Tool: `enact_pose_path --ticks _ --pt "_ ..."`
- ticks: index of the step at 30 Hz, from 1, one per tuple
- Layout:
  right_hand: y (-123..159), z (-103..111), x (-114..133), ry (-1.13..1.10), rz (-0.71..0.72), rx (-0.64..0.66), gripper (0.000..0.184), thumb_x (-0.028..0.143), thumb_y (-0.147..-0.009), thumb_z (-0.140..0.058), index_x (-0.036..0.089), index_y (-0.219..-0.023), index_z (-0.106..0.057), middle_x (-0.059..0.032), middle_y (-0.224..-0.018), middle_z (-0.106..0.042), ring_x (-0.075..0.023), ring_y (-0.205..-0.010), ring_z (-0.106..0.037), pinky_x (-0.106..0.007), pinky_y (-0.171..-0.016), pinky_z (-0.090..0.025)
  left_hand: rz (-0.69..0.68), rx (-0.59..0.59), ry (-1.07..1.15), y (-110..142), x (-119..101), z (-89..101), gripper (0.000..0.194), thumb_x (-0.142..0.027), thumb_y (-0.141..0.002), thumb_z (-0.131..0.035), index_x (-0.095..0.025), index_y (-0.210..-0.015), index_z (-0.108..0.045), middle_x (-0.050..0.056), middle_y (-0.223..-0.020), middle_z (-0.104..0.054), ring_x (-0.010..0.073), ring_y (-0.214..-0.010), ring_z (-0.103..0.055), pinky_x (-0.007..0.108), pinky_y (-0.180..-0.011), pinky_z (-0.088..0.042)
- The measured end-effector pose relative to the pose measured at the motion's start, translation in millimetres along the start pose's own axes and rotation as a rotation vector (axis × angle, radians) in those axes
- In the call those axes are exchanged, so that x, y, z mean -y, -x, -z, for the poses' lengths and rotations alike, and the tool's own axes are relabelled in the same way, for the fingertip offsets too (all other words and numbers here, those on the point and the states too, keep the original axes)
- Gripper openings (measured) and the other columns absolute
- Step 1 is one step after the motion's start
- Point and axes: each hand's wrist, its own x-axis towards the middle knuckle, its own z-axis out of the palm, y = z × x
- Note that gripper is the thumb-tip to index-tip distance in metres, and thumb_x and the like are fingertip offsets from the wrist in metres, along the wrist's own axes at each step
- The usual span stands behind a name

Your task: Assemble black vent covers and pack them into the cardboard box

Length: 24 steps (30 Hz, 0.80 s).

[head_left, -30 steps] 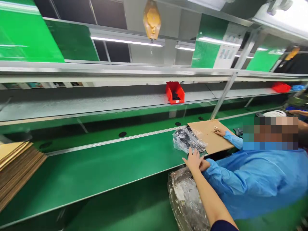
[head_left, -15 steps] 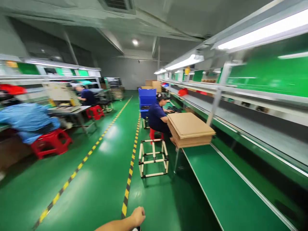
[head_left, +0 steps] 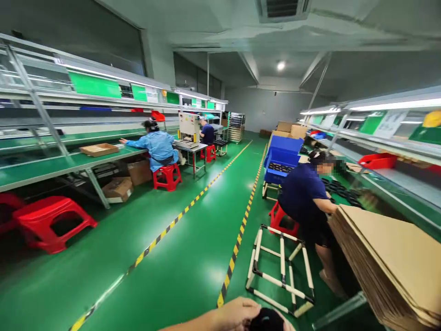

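Only the bottom edge of the head view shows my hands. My left hand (head_left: 234,315) comes in from the lower left, its fingers curled over a small black object (head_left: 267,319) that I cannot name. A sliver of skin just right of that object looks like my right hand (head_left: 286,323); its fingers are hidden. Nearest to the hands are a white pipe frame (head_left: 280,271) on the green floor and a tall stack of flat cardboard sheets (head_left: 396,262) at the right.
A person in navy (head_left: 306,197) sits on a red stool at the right-hand bench, with blue crates (head_left: 280,158) behind. A yellow-black floor line (head_left: 237,239) runs down the aisle. At the left, a red stool (head_left: 48,220) and a person in light blue (head_left: 156,145) at another bench.
The view swung left from the green bench and a co-worker's arm to the aisle. My hand left the bag of parts and now sits at the bottom edge over a black object.
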Motion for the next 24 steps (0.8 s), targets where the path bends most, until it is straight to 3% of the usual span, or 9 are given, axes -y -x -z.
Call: enact_pose_path --ticks 5,8,12,15,18,24 --pt "-84 -61 36 -0.099 -0.154 0.068 0.062 0.078 -0.075 -0.061 0.027 -0.108 -0.071 -0.0095 -0.111 -0.07 -0.0342 -0.109 -0.064 -0.053 -0.085 -0.057 -0.055 -0.07 0.235 -4 -59 73.8 0.063 -0.062 -0.061 -0.085 -0.018 -0.104 -0.073 0.007 -0.093 -0.067 0.0172 -0.077 -0.057 0.028 -0.071 -0.044" --pt "-152 -93 58 -0.246 -0.209 0.153 0.062 0.076 -0.076 -0.06 0.022 -0.103 -0.074 -0.0086 -0.106 -0.073 -0.029 -0.106 -0.066 -0.041 -0.096 -0.052 -0.071 -0.154 0.363 -22 -88 121.9 0.059 -0.055 -0.071 -0.082 -0.017 -0.114 -0.07 0.008 -0.105 -0.067 0.0181 -0.088 -0.059 0.028 -0.081 -0.047" --pt "-252 -148 73 -0.406 -0.24 0.231 0.058 0.069 -0.08 -0.063 0.018 -0.105 -0.074 -0.0084 -0.104 -0.073 -0.0244 -0.098 -0.067 -0.033 -0.089 -0.052 -0.128 -0.318 0.453 -53 -125 196.0 0.057 -0.051 -0.076 -0.081 -0.016 -0.119 -0.067 0.009 -0.107 -0.067 0.0181 -0.092 -0.059 0.029 -0.082 -0.05" --pt "-325 -183 70 -0.479 -0.219 0.253 0.054 0.067 -0.079 -0.067 0.019 -0.103 -0.074 -0.0073 -0.102 -0.073 -0.0229 -0.095 -0.066 -0.03 -0.083 -0.053 -0.21 -0.494 0.5 -87 -154 253.0 0.056 -0.045 -0.074 -0.085 -0.015 -0.118 -0.066 0.011 -0.112 -0.066 0.0179 -0.093 -0.06 0.028 -0.082 -0.052" --pt "-400 -212 69 -0.545 -0.245 0.374 0.055 0.069 -0.077 -0.069 0.02 -0.103 -0.074 -0.008 -0.103 -0.071 -0.0227 -0.093 -0.065 -0.029 -0.076 -0.053 -0.263 -0.615 0.547 -132 -185 308.8 0.056 -0.04 -0.071 -0.088 -0.017 -0.116 -0.065 0.009 -0.116 -0.065 0.0181 -0.095 -0.061 0.028 -0.081 -0.053" --pt "-543 -268 122 -0.428 -0.149 0.566 0.046 0.054 -0.082 -0.073 0.024 -0.116 -0.067 -0.0051 -0.119 -0.066 -0.021 -0.106 -0.059 -0.029 -0.089 -0.047 -0.338 -0.79 0.712 -225 -248 403.4 0.054 -0.033 -0.065 -0.093 -0.02 -0.109 -0.064 0.006 -0.112 -0.066 0.0161 -0.092 -0.063 0.026 -0.079 -0.054"
